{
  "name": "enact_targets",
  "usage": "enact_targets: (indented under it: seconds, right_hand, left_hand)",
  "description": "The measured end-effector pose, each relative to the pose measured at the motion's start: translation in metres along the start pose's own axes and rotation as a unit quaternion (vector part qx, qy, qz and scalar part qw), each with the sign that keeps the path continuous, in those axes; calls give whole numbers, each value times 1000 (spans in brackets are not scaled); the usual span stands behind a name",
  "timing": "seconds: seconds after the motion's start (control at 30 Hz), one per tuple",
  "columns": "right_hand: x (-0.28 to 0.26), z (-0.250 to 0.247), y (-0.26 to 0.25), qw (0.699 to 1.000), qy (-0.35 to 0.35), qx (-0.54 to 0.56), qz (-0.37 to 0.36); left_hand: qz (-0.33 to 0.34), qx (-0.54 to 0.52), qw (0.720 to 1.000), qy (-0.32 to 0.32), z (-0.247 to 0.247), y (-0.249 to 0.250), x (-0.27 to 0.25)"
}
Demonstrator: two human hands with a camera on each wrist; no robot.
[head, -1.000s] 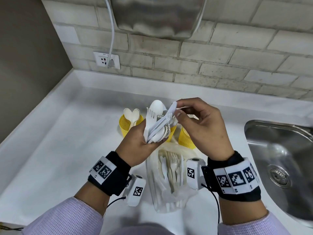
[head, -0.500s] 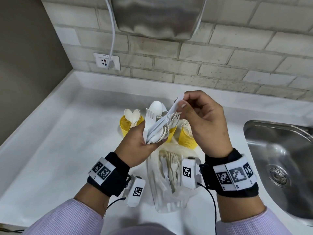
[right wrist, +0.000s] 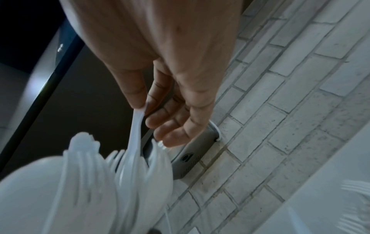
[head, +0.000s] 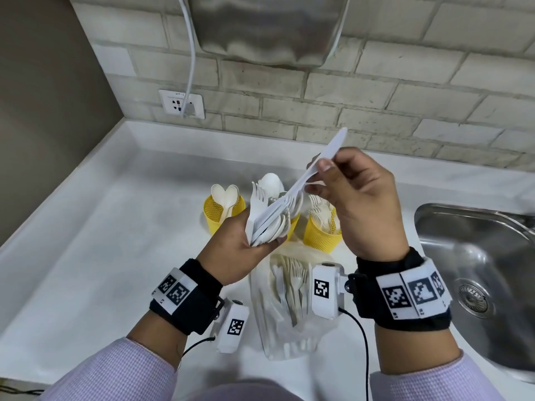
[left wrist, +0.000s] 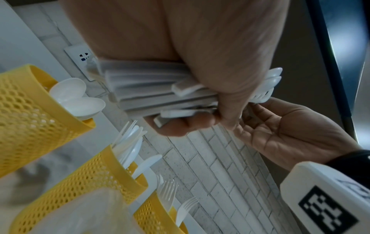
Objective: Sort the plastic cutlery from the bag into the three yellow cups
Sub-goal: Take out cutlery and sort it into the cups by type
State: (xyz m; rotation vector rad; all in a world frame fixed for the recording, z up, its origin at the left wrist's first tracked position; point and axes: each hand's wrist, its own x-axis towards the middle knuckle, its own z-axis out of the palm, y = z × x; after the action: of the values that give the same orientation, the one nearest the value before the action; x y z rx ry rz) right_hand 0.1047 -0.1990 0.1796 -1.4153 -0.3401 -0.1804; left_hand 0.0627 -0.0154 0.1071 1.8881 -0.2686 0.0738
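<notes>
My left hand (head: 260, 241) grips a bundle of white plastic cutlery (head: 269, 221), forks, spoons and knives fanned upward, above the cups. My right hand (head: 321, 169) pinches one white knife (head: 330, 153) between thumb and fingers; the knife's lower end still lies among the bundle's tips. In the right wrist view the knife (right wrist: 138, 126) runs from my fingertips down into the bundle (right wrist: 80, 182). Three yellow mesh cups stand behind: the left cup (head: 215, 221) holds spoons, the middle cup (head: 293, 225) is mostly hidden, the right cup (head: 321, 237) holds forks. The clear bag (head: 289, 308) with more cutlery lies under my wrists.
A steel sink (head: 477, 270) is sunk into the white counter (head: 101, 241) at the right. On the brick wall hang a socket (head: 182, 104) with a white cable and a metal box (head: 266, 27). A side wall closes the left.
My right hand has risen up and to the right, drawing the knife most of the way out of the bundle. The left hand and bundle stay in place.
</notes>
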Motion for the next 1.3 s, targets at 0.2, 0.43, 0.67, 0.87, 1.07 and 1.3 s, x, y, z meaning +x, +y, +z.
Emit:
enact_targets:
  seconds: [0.2, 0.43, 0.67, 0.87, 1.07, 1.3]
  right_hand:
    - [6, -8, -25, 981, 85, 177, -1]
    - [4, -10, -26, 996, 36, 67, -38]
    - [-11, 3, -12, 982, -107, -154, -5]
    - [-6, 4, -8, 974, -130, -185, 3]
    - [-4, 3, -4, 971, -117, -206, -31]
    - [3, -3, -4, 967, -168, -188, -39]
  left_hand:
    - [-5, -10, 1000, -3, 0, 2, 0]
    - [-41, -34, 998, -12, 1, 4, -2]
    - [-70, -41, 996, -47, -1, -1, -1]
    - [-77, -58, 993, -62, -1, -2, -3]
    - [-70, -58, 992, -86, -4, -3, -3]
    - [-56, -87, 989, -108, -5, -1, -4]
